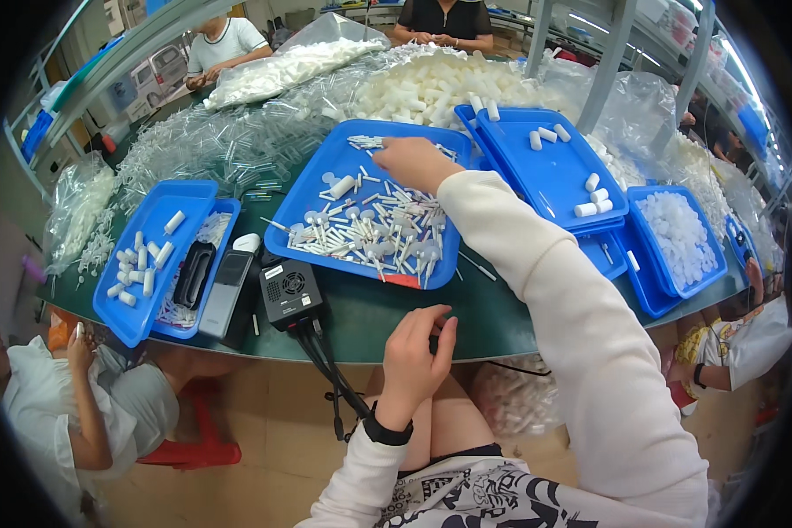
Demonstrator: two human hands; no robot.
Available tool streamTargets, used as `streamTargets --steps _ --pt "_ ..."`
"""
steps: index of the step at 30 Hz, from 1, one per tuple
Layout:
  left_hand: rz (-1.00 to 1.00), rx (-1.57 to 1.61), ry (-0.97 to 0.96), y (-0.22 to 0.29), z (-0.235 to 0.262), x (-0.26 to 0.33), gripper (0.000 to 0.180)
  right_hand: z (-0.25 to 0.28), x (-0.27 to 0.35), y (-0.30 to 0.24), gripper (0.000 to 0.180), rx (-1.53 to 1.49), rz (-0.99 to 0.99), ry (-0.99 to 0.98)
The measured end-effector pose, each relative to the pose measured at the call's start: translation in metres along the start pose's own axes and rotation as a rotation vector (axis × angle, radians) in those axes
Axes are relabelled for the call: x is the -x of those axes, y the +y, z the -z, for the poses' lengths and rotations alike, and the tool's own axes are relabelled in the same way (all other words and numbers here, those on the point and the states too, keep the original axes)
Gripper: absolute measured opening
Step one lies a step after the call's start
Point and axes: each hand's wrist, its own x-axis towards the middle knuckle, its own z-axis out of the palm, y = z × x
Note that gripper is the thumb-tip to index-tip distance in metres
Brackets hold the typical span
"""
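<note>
Right hand (414, 163) stretched to the far end of the middle blue tray (326, 167), fingers curled together over small white sticks (374, 233) spread there for easy picking; left hand (414, 352) waiting at the near table (370, 321) edge, fingers loosely curled, nothing visibly held.

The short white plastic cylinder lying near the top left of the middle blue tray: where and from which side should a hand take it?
Pinch the short white plastic cylinder across its round body at mid-length, coming from above: it lies flat and tilted on the middle blue tray, with thin white sticks crowded to its right.
</note>
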Motion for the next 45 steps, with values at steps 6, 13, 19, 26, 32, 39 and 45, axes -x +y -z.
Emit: streamTargets --steps 6,13,19,26,32,39,45 --pt "0.133 0.093 0.022 0.001 0.003 0.0 0.012 0.069 0.046 -0.027 0.015 -0.395 -0.2 0.276" --pt "0.248 0.56 0.037 -0.003 0.016 -0.001 0.034 0.126 0.189 -0.106 0.016 -1.629 -0.555 -0.032" --pt "0.253 0.394 -0.151 0.005 0.005 -0.006 0.026 0.056 0.219 -0.108 0.016 -1.776 -0.727 0.03" --pt "0.323 0.314 -0.089 -0.006 -0.001 -0.006 0.017 0.029 0.226 -0.096 0.022 -1.726 -0.665 0.34" --pt "0.38 0.278 -0.097 0.004 -0.007 -0.009 0.011 0.028 0.232 -0.096 0.025 -1.808 -0.561 0.36" --pt "0.36 0.3 -0.034 0.003 -0.014 -0.008 0.009 0.025 0.234 -0.096 0.025 -1.794 -0.525 0.383" --pt "0.311 0.199 -0.047 0.002 -0.016 -0.006 0.007 0.025 0.234 -0.097 0.029 -1.717 -0.528 0.393"
